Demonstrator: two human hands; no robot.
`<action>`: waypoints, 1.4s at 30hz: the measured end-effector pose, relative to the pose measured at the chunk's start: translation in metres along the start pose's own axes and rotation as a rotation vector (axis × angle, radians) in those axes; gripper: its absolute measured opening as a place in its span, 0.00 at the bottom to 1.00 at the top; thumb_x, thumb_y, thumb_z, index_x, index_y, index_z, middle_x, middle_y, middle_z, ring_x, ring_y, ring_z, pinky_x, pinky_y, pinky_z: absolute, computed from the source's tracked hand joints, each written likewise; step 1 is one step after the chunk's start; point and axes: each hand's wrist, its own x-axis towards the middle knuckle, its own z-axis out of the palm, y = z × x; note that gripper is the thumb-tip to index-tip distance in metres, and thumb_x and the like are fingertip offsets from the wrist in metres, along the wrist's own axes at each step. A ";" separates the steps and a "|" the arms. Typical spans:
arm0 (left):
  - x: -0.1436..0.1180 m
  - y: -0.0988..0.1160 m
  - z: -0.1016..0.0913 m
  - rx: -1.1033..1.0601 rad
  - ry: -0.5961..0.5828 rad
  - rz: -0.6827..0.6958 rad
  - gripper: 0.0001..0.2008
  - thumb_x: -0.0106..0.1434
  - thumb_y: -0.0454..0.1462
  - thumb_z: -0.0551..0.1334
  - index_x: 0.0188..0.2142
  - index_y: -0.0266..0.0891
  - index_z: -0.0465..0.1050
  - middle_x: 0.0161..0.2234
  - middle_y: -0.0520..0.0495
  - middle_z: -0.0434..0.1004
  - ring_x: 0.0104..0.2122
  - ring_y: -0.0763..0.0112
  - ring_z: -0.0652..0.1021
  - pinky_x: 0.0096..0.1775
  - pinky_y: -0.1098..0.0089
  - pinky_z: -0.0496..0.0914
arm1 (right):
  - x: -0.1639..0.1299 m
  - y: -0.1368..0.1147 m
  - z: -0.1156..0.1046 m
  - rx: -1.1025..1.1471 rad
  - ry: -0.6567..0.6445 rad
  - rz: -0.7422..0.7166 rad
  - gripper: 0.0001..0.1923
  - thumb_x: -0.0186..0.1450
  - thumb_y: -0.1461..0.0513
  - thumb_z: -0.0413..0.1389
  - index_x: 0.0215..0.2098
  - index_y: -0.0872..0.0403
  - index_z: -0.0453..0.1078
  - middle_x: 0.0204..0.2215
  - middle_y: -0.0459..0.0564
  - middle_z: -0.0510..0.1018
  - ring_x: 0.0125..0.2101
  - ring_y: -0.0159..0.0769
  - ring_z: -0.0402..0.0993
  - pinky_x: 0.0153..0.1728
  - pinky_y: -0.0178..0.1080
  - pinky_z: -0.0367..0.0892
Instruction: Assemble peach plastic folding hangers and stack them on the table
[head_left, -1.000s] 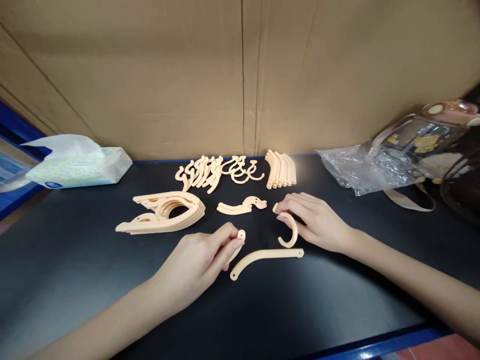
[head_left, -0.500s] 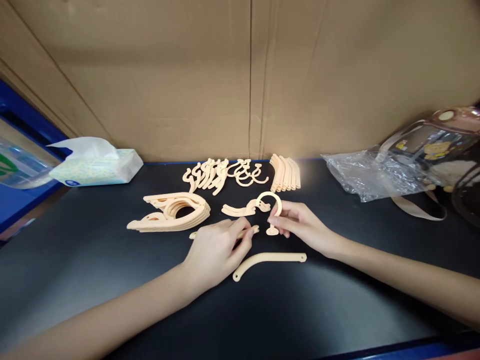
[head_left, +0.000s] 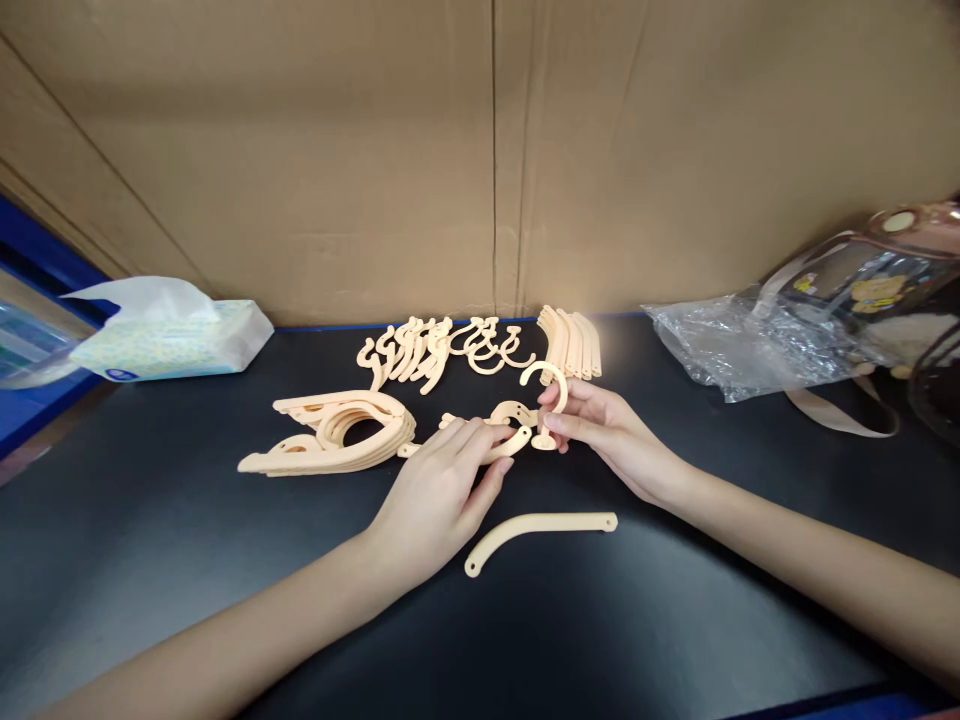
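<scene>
My left hand (head_left: 442, 490) is closed on one curved arm piece (head_left: 499, 447), thumb below and fingers on top; the piece lies nearly flat just above the black table (head_left: 150, 560), its end w/ the hole points to the right. My right hand (head_left: 600, 435) pinches the hook piece (head_left: 546, 380) at its foot, so the round hook stands upright above my fingers. The foot of the hook and the end of the arm piece are touching or almost touching, I cannot tell which, approx. in the middle between both hands.

A second curved arm piece (head_left: 540, 530) lies loose on the table near my hands, at my side, nobody touches it. Left of my left hand is a stack of big curved parts (head_left: 330, 435). Behind, near the cardboard wall (head_left: 375, 150), are a heap of small hooks (head_left: 442, 350) and a row of bent strips (head_left: 574, 345). A tissue pack (head_left: 169, 335) is far left, a crumpled plastic bag (head_left: 750, 345) far right.
</scene>
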 end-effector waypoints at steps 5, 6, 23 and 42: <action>-0.002 0.000 0.002 0.008 -0.005 0.072 0.12 0.69 0.35 0.51 0.51 0.40 0.63 0.44 0.46 0.73 0.41 0.67 0.75 0.42 0.67 0.68 | 0.001 -0.002 -0.005 0.065 -0.019 0.025 0.13 0.59 0.62 0.61 0.41 0.53 0.66 0.27 0.42 0.74 0.29 0.27 0.70 0.32 0.33 0.63; -0.002 0.000 0.002 0.012 -0.004 0.080 0.12 0.69 0.35 0.51 0.51 0.40 0.63 0.43 0.46 0.74 0.39 0.68 0.75 0.41 0.68 0.69 | 0.001 -0.003 -0.006 0.069 -0.024 0.033 0.14 0.59 0.62 0.61 0.42 0.53 0.65 0.27 0.42 0.74 0.29 0.27 0.70 0.33 0.34 0.63; -0.002 0.004 0.000 0.035 -0.012 0.123 0.09 0.69 0.35 0.51 0.47 0.39 0.63 0.36 0.48 0.77 0.33 0.69 0.78 0.35 0.71 0.70 | 0.001 -0.008 -0.010 0.036 -0.094 0.085 0.21 0.58 0.63 0.60 0.49 0.54 0.64 0.30 0.44 0.75 0.28 0.27 0.70 0.33 0.34 0.64; -0.002 0.001 0.002 0.172 0.003 0.269 0.09 0.69 0.33 0.51 0.46 0.36 0.67 0.35 0.47 0.76 0.32 0.68 0.76 0.33 0.68 0.68 | -0.003 -0.008 -0.009 -0.144 -0.171 0.033 0.24 0.61 0.63 0.58 0.55 0.54 0.61 0.27 0.40 0.71 0.29 0.28 0.70 0.38 0.38 0.68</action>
